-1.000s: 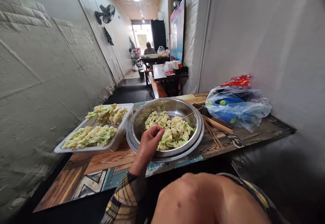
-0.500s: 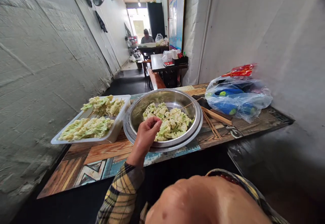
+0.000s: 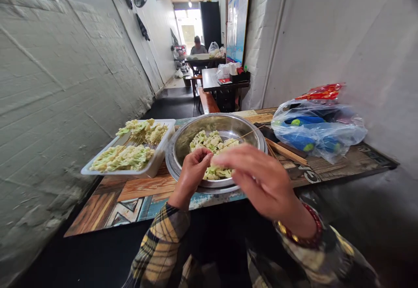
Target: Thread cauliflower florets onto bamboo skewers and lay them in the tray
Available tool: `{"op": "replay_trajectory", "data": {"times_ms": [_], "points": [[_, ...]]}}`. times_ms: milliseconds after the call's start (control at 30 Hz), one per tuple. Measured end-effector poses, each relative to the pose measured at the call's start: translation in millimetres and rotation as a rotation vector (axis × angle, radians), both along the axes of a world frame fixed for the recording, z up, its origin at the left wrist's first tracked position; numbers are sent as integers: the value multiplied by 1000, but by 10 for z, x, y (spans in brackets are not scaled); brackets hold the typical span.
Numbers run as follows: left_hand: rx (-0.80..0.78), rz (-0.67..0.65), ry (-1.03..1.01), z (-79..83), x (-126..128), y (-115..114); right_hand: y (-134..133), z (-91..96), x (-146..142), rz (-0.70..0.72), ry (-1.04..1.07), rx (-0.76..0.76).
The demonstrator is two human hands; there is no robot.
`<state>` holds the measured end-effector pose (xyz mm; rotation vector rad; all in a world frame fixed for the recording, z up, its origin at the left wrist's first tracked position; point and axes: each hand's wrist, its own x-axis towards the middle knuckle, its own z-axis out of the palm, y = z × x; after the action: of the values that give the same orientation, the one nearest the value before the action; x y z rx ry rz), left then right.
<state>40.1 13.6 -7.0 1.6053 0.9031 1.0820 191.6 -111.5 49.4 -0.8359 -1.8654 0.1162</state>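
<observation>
My left hand (image 3: 195,170) pinches one end of a thin wooden skewer (image 3: 245,134), which slants up and right over the bowl. Beside it, my right hand (image 3: 266,179), slightly blurred, has its fingers stretched out and the thumb apart; I see nothing in it. Its fingertips come close to the left fingertips, and whether they touch I cannot tell. Below both hands, cut cauliflower florets (image 3: 209,140) lie in a wide steel bowl (image 3: 183,142), partly hidden by my right hand.
A white plastic tray (image 3: 160,157) with skewered cauliflower (image 3: 126,158) stands left of the bowl. To the right lie loose skewers (image 3: 285,152) and a clear plastic bag (image 3: 321,127) with blue contents. A person (image 3: 198,47) sits at a far table.
My right hand has come forward from near my body to beside my left hand over the bowl. The left hand still holds the skewer. The view has shifted slightly left.
</observation>
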Motion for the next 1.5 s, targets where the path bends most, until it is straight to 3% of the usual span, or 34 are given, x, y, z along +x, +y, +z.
{"op": "replay_trajectory", "data": {"times_ms": [100, 200, 300, 433, 633, 700, 867, 967, 1067, 1267, 1400, 1500], "points": [[-15, -14, -8, -23, -3, -1, 399, -9, 133, -307, -251, -22], [-38, 10, -1, -12, 0, -19, 686, -264, 200, -336, -496, -56], [-18, 8, 27, 11, 1, -43, 804, -454, 223, -286, -612, -101], [-39, -3, 29, 5, 6, -48, 838, -497, 276, -239, -594, -224], [12, 178, -48, -27, 8, 50, 946, -602, 432, -351, -319, -421], [94, 148, 146, -13, -4, 92, 983, -643, 472, -352, -276, -437], [475, -41, 857, 10, -7, 153, 1008, -667, 516, -301, -174, -474], [560, -92, 1051, -25, 23, 169, 1002, -668, 524, -291, -130, -486], [556, -120, 1113, -70, 57, 203, 997, -677, 532, -279, -109, -487], [451, -89, 986, -125, 79, 298, 982, -670, 540, -264, -76, -501], [275, -52, 695, -82, 38, 349, 959, -645, 539, -252, -38, -506], [20, -69, 364, -20, -14, 344, 957, -660, 556, -220, 1, -498]]}}
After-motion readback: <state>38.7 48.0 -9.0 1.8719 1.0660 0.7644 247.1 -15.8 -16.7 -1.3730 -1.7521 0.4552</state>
